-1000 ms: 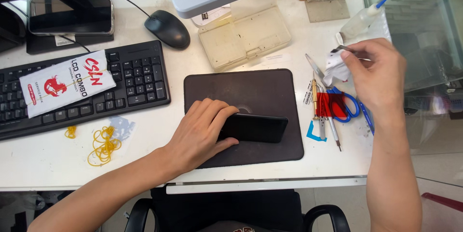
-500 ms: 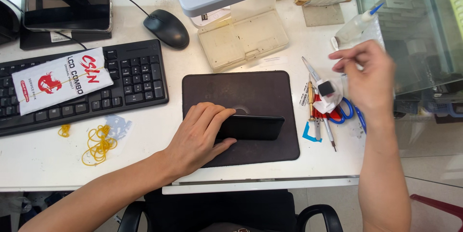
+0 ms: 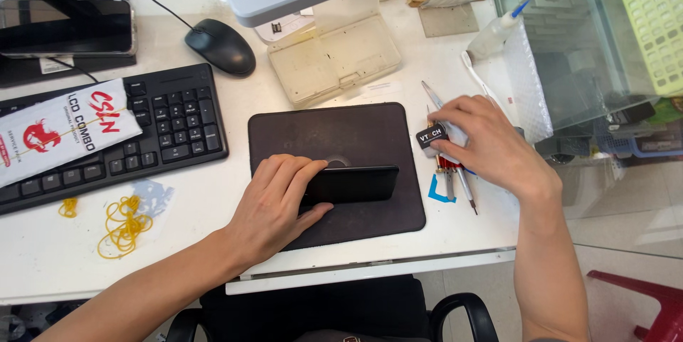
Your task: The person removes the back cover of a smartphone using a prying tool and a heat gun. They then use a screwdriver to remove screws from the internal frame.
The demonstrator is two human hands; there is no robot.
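My left hand (image 3: 279, 198) rests on the dark mat (image 3: 334, 136) and grips a black phone (image 3: 353, 183) by its left end, holding it on its long edge. My right hand (image 3: 491, 144) is at the mat's right edge, fingers closed around a small black and white block-shaped object (image 3: 431, 137). Beneath that hand lie several thin tools with red handles (image 3: 455, 175) and a blue pick (image 3: 437, 193).
A black keyboard (image 3: 149, 125) with a white packet (image 3: 60, 132) on it lies at left. A black mouse (image 3: 220, 45), a clear plastic case (image 3: 338, 57), yellow rubber bands (image 3: 121, 222), another phone (image 3: 65, 25) and a glass partition (image 3: 569, 36) surround the mat.
My right hand has come down from the upper right to the tools at the mat's edge, carrying the small block. The left hand and phone have stayed put.
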